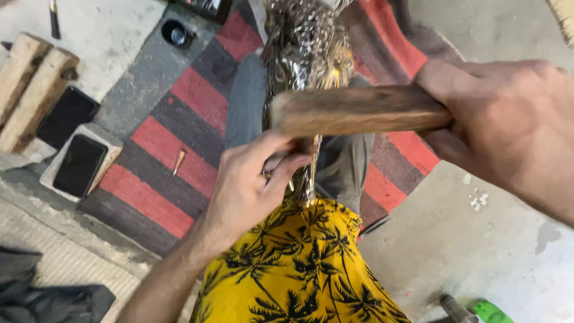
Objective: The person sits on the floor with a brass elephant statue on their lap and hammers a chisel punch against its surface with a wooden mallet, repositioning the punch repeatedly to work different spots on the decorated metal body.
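Observation:
My right hand grips a thick wooden stick, held level across the middle of the view. Its free end sits just above my left hand. That hand is closed on a thin tool pressed against a shiny embossed metal piece, which stands upright between my legs; the tool itself is mostly hidden by the fingers. My yellow shirt with black palm prints fills the bottom centre.
A red and grey striped mat lies under me. On it rests a small pointed tool. Two dark phones and wooden blocks lie at the left. A small round container sits top left, a green-handled tool bottom right.

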`<state>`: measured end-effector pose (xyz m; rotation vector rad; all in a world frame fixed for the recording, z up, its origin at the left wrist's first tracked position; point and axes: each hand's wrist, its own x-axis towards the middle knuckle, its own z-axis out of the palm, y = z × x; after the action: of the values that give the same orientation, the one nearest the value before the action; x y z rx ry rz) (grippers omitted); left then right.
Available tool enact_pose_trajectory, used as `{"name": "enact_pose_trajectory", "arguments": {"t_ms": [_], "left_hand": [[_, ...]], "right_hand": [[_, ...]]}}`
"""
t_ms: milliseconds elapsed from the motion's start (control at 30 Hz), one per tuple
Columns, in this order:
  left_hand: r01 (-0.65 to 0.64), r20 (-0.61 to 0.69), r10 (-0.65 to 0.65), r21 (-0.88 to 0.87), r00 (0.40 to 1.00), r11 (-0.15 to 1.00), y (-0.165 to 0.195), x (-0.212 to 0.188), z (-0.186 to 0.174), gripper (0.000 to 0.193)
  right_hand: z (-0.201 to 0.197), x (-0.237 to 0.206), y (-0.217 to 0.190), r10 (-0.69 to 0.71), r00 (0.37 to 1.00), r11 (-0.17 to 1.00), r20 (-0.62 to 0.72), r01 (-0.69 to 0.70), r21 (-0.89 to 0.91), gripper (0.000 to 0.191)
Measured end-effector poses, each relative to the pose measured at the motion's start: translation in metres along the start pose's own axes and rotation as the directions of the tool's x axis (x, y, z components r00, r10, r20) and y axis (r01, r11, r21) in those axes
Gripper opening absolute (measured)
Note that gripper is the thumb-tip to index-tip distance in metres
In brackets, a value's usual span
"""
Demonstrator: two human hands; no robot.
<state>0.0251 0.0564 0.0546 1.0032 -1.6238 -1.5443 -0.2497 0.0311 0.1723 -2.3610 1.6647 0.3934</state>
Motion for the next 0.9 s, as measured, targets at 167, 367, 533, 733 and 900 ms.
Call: {"name": "enact_pose_trajectory", "arguments": {"t_ms": [167, 367, 533, 733, 900], "left_hand": [[-0.022, -0.18, 0.022, 0.003, 0.983, 1.0, -0.008, -0.019, 0.015, 0.023], [-0.022, -0.236, 0.037, 0.064, 0.971, 0.998, -0.015, -0.02, 0.017, 0.022], [-0.092, -0.073, 0.09, -0.031, 0.993, 0.995, -0.006, -0.003, 0.007, 0.023], [-0.157, 0.213, 0.13, 0.111, 0.968, 0.981, 0.01, 0.027, -0.008, 0.037], [-0.119, 0.376, 0.009, 0.271, 0.927, 0.955, 0.019, 0.039, -0.013, 0.034]], "right_hand": [[-0.016, 0.011, -0.009, 0.047, 0.999, 0.986, 0.013, -0.048, 0.16, 0.038], [-0.03, 0.006, -0.016, -0.035, 0.999, 0.999, 0.001, 0.035, -0.003, 0.033], [-0.019, 0.0, -0.005, 0.113, 0.989, 0.994, 0.098, -0.113, -0.005, 0.037], [0.02, -0.027, 0.01, 0.288, 0.957, 0.915, 0.026, -0.283, 0.286, 0.028], [0.047, -0.055, 0.03, 0.397, 0.916, 0.809, -0.05, -0.324, 0.49, 0.041]]}}
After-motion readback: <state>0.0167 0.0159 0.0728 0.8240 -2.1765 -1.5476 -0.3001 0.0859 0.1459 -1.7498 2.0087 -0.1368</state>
